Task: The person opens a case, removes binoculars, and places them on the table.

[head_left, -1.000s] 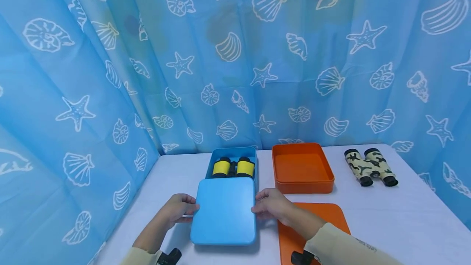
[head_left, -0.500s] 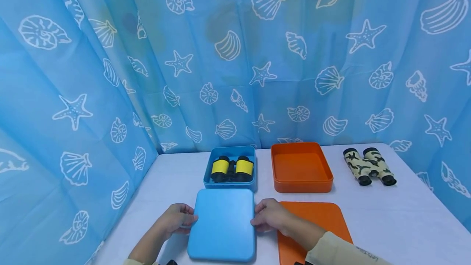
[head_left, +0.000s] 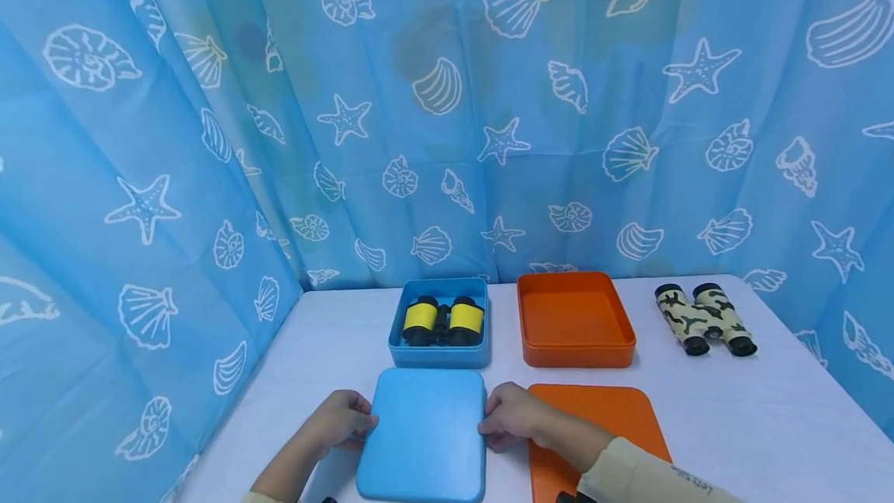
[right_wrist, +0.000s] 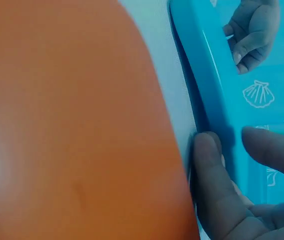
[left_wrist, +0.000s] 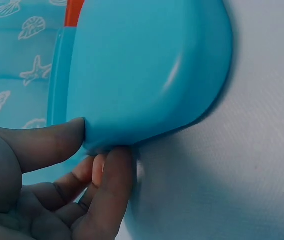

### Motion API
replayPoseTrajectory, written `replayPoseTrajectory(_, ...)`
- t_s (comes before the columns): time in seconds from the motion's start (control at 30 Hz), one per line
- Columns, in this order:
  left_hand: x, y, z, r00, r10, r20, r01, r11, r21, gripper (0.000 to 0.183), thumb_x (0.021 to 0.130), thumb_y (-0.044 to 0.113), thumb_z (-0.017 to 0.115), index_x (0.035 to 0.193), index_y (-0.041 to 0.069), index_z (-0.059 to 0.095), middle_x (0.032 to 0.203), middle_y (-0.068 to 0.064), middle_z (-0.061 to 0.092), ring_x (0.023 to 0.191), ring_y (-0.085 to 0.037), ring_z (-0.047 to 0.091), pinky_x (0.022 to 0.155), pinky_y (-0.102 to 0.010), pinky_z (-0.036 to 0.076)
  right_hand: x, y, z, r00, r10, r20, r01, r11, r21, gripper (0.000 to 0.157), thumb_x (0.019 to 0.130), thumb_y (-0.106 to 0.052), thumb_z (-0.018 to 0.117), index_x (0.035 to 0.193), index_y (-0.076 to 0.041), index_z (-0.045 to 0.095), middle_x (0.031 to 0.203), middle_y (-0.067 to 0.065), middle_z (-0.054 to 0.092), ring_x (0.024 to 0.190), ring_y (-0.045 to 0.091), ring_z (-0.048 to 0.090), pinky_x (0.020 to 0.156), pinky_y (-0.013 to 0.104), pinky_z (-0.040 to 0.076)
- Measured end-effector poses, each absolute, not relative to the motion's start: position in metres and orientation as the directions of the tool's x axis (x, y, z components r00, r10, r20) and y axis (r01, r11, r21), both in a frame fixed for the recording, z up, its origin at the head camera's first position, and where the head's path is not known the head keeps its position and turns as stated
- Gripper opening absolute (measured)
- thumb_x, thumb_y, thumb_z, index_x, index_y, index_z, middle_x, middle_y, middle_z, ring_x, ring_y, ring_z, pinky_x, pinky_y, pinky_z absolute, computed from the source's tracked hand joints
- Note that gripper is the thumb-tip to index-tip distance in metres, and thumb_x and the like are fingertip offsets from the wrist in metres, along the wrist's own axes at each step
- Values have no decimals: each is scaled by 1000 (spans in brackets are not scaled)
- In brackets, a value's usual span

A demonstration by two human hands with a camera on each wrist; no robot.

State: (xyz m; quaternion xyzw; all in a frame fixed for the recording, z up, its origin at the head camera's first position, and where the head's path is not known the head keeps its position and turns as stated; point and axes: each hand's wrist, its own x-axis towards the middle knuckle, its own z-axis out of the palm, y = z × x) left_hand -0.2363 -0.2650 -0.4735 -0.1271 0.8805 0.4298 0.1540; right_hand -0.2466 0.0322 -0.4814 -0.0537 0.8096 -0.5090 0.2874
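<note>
A light blue square lid (head_left: 422, 437) lies flat close over the table, held between both hands. My left hand (head_left: 340, 421) pinches its left edge; in the left wrist view the thumb (left_wrist: 56, 145) presses the side while the fingertips reach under the rim. At the opposite edge my right hand (head_left: 515, 414) grips the lid with thumb and fingers. Just beyond the lid stands a blue box (head_left: 438, 359), uncovered, with yellow and black binoculars (head_left: 466, 318) inside it.
An orange box (head_left: 578, 356) stands uncovered to the right of the blue one. Its orange lid (head_left: 621, 410) lies flat under my right forearm. Camouflage-patterned binoculars (head_left: 704, 318) rest at the back right. A shell-patterned blue curtain (head_left: 461, 99) rises behind the white table (head_left: 733, 425).
Both hands have drawn the blue lid back toward me and lowered it. The blue box and the yellow binoculars now show in full. Nothing else has moved.
</note>
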Motion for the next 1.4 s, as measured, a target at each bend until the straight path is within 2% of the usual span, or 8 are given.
replayPoseTrajectory(0.17,-236,-263,-471,-930,-121,-348,-336,666,666,16,79,10,65,87,0,56,76,-10,55,66,-19,57,54,-32,51,-247,28,-477,-841,-386,-380,98,582,-807,25,76,-19,71,84,-3,53,72,9,59,63,21,59,60,31,51)
replayPoseTrajectory(0.5,-237,-255,-472,-936,-186,-299,-316,816,485,14,78,14,67,78,3,58,67,-8,54,58,-18,55,51,-29,48,-245,22,-469,-882,-343,-324,-89,795,-600,26,76,-32,69,73,-10,55,60,4,56,53,18,53,52,28,45)
replayPoseTrajectory(0.67,-246,-255,-468,-960,-156,-234,-239,891,386,33,79,30,66,96,1,60,77,-9,59,70,-23,58,58,-38,49,-254,24,-462,-906,-351,-234,-195,841,-505,25,76,-34,68,80,-11,60,62,0,53,53,16,51,49,26,44)
replayPoseTrajectory(0.8,-260,-257,-465,-995,-43,-93,-72,936,344,54,81,45,59,118,6,53,102,-11,60,93,-29,57,71,-45,49,-270,28,-454,-924,-374,-81,-282,808,-516,27,79,-33,66,93,-10,64,70,-3,54,59,14,50,50,25,46)
replayPoseTrajectory(0.97,-285,-259,-460,-972,168,166,189,975,118,70,82,59,47,130,8,45,127,-10,48,118,-28,42,91,-45,38,-291,25,-442,-918,-386,95,-379,775,-506,31,82,-32,63,104,-11,64,86,-2,60,74,14,53,60,27,50)
replayPoseTrajectory(1.07,-307,-256,-460,-939,253,234,263,965,14,76,81,63,43,133,7,41,132,-10,42,124,-27,33,100,-44,28,-303,17,-435,-913,-377,156,-404,780,-478,34,82,-34,63,107,-11,63,94,0,60,83,15,54,68,30,51)
replayPoseTrajectory(1.23,-340,-246,-474,-919,336,204,331,942,-62,89,78,73,32,141,9,26,145,-7,22,133,-26,10,105,-44,11,-325,6,-433,-908,-364,207,-418,816,-400,37,82,-35,62,109,-9,61,101,2,58,91,18,54,75,34,49)
replayPoseTrajectory(1.4,-352,-245,-479,-926,348,148,346,937,-40,92,78,74,28,142,8,18,148,-4,9,134,-23,1,106,-43,7,-345,-5,-438,-895,-400,197,-444,841,-311,45,82,-41,61,113,-9,58,100,2,54,88,17,49,76,31,49)
